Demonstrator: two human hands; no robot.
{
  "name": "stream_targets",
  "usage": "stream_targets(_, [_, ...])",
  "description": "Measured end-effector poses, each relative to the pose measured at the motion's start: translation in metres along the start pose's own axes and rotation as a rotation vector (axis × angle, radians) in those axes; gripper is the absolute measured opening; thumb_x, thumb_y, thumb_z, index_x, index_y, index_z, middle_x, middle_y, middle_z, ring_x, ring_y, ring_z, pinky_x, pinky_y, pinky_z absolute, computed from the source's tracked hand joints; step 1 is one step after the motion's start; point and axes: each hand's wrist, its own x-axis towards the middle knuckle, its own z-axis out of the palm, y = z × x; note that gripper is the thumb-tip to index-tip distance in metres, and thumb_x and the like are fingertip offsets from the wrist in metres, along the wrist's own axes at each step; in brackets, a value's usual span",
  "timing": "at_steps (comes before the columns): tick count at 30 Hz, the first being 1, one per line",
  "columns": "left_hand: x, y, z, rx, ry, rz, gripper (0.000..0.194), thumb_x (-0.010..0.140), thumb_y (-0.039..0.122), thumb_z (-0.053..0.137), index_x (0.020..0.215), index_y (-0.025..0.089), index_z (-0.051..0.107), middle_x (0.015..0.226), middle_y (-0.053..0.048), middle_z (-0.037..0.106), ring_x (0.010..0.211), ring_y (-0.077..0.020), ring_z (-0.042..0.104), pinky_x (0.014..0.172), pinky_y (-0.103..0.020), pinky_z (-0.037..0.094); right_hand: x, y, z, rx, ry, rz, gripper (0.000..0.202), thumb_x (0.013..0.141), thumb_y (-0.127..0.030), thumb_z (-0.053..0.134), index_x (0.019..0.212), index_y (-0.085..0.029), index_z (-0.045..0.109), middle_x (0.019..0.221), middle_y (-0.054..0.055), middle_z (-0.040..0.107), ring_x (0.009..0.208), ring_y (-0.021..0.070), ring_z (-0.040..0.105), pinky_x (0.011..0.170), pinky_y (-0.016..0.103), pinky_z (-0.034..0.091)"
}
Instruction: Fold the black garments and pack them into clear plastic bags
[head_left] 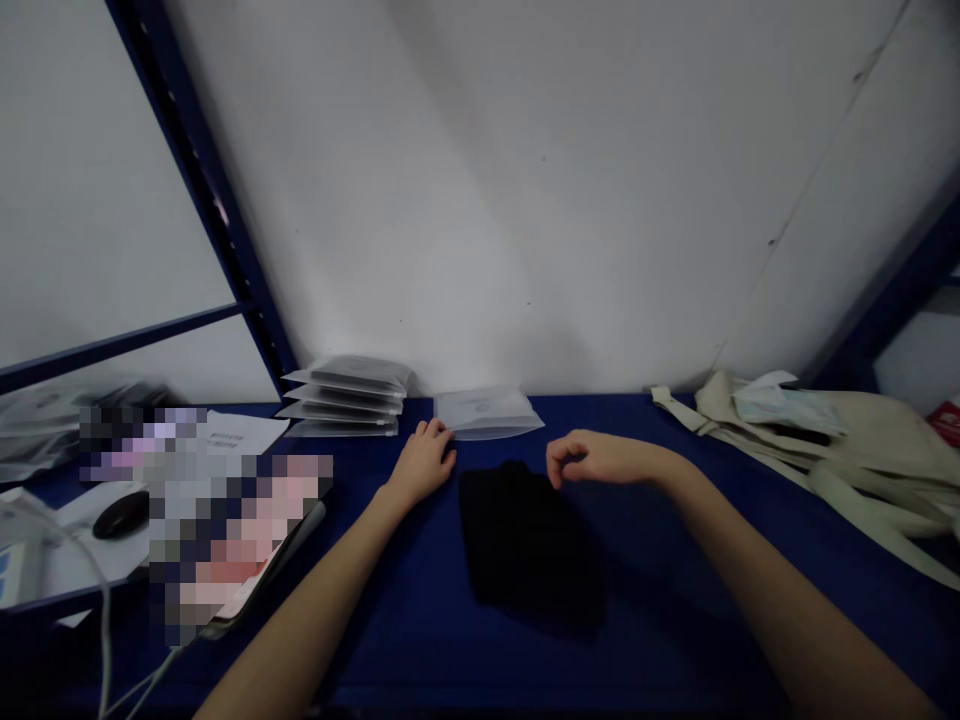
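A folded black cloth item lies on the blue table in front of me. My left hand is at the near left corner of a flat translucent bag; its fingers are slightly apart, and whether they touch the bag is hard to tell. Just above the black item's upper right corner is my right hand, its fingers curled with a gap between thumb and forefinger and nothing visible in them. Left of the flat bag stands a stack of several filled translucent bags.
At the right lies a cream cloth bag with long straps. Papers, a dark mouse, a partly pixelated pink object and white cables fill the left side. A white wall rises behind the table.
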Motion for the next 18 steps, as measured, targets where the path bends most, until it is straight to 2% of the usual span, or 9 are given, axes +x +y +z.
stream_targets(3, [-0.003,0.01,-0.004,-0.071,0.038,0.007,0.022,0.081,0.02,0.047,0.097,0.017,0.061,0.115,-0.011,0.051,0.107,-0.0251,0.046,0.092,-0.041,0.04,-0.001,0.0,0.006,-0.022,-0.09,0.149,0.014,0.066,-0.019,0.056,0.069,-0.019,0.069,0.067,0.0,0.063,0.061,0.0128,0.051,0.057,0.023,0.034])
stream_targets(6, [-0.008,0.028,-0.013,-0.246,0.029,0.078,0.022,0.084,0.026,0.046,0.098,0.018,0.061,0.115,-0.01,0.054,0.11,-0.0224,0.047,0.098,-0.037,0.037,0.002,-0.004,0.016,-0.071,-0.135,0.203,0.009,0.064,-0.022,0.06,0.065,-0.018,0.067,0.059,-0.002,0.059,0.056,0.0112,0.047,0.053,0.022,0.032])
stream_targets(9, [-0.016,0.048,-0.02,-0.445,-0.154,0.116,0.033,0.086,0.038,0.045,0.111,0.021,0.057,0.114,-0.007,0.058,0.108,-0.0209,0.051,0.098,-0.036,0.037,0.006,-0.009,0.024,-0.115,-0.14,0.207,0.007,0.063,-0.021,0.059,0.062,-0.018,0.065,0.053,-0.003,0.053,0.05,0.0096,0.043,0.049,0.022,0.029])
stream_targets(12, [-0.021,0.058,-0.018,-0.498,-0.279,0.097,0.049,0.077,0.043,0.057,0.121,0.022,0.052,0.116,-0.008,0.059,0.107,-0.0241,0.053,0.095,-0.039,0.04,0.007,-0.014,0.028,-0.096,-0.118,0.198,0.011,0.065,-0.021,0.056,0.056,-0.017,0.061,0.049,-0.003,0.053,0.046,0.0087,0.041,0.047,0.022,0.028])
stream_targets(15, [-0.02,0.059,-0.012,-0.614,-0.255,0.06,0.054,0.07,0.027,0.063,0.123,0.021,0.05,0.12,-0.009,0.057,0.11,-0.0242,0.052,0.097,-0.039,0.038,0.008,-0.018,0.03,-0.033,-0.071,0.117,0.018,0.07,-0.024,0.052,0.054,-0.016,0.059,0.051,-0.001,0.056,0.045,0.008,0.04,0.046,0.022,0.027])
stream_targets(18, [-0.014,0.055,-0.011,-0.835,-0.197,-0.019,0.053,0.064,0.008,0.052,0.116,0.02,0.052,0.115,-0.006,0.06,0.104,-0.0204,0.055,0.093,-0.034,0.041,0.013,-0.02,0.032,0.121,-0.005,-0.052,0.019,0.075,-0.026,0.05,0.065,-0.016,0.061,0.061,0.0,0.06,0.054,0.0092,0.047,0.051,0.021,0.033])
